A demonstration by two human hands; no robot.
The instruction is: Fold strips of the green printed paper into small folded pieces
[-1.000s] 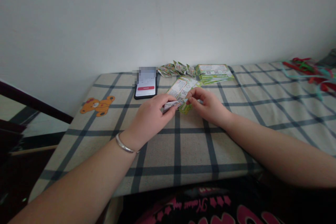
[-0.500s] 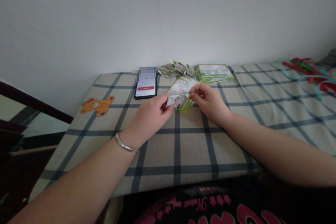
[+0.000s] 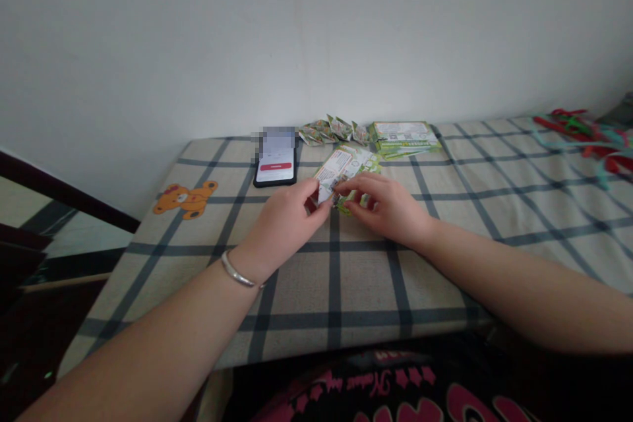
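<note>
My left hand is closed in a pinch on the folded paper, a small piece whose white side shows. Beneath and behind it lies a green-and-white printed card, with small text on it. I cannot tell whether the folded paper is separate from that card. Curved over the card, my right hand has its index fingertip at the paper's right edge, close to my left fingertips. Its thumb stays apart from the index finger, and no object shows between them. The right hand covers the card's lower part.
Behind the card sit several folded green paper pieces and a stack of printed cards. A phone leans at the left. Red and teal ribbons lie far right. A bear cutout lies near the checked table's left edge.
My right hand has moved left and towards me, from the card's right side to the folded paper, its thumb and index finger parting. My left hand keeps its pinch, nearly in place.
</note>
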